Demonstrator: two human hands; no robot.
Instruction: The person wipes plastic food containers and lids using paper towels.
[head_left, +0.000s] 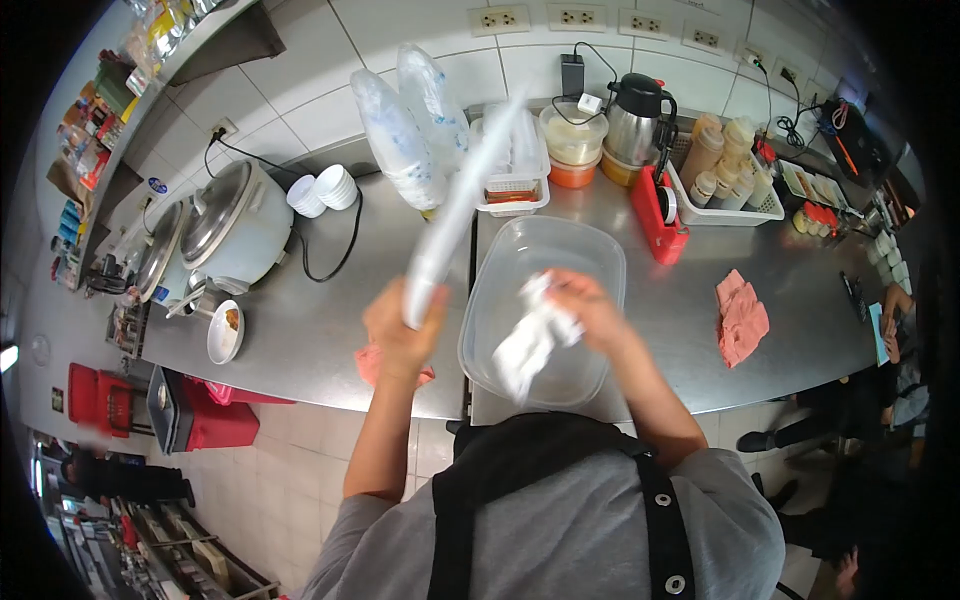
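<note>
My left hand (402,330) is closed around the near end of a flat, whitish plastic lid (462,205), seen almost edge-on and smeared by motion as it points up and away. In my right hand (585,305), a crumpled white cloth (532,340) is pinched and hangs over a clear plastic container (500,262). This wide, shallow container rests on the steel counter in front of me. Partly hidden behind my left wrist lies a pink cloth (368,364).
Another pink cloth (741,318) lies to the right, near a red tape dispenser (660,222). Behind stand wrapped white cups (395,125), a steel thermos (637,118) and a basket of bottles (765,207). Rice cookers (235,215) and a white bowl (226,340) sit left. People are at the right edge.
</note>
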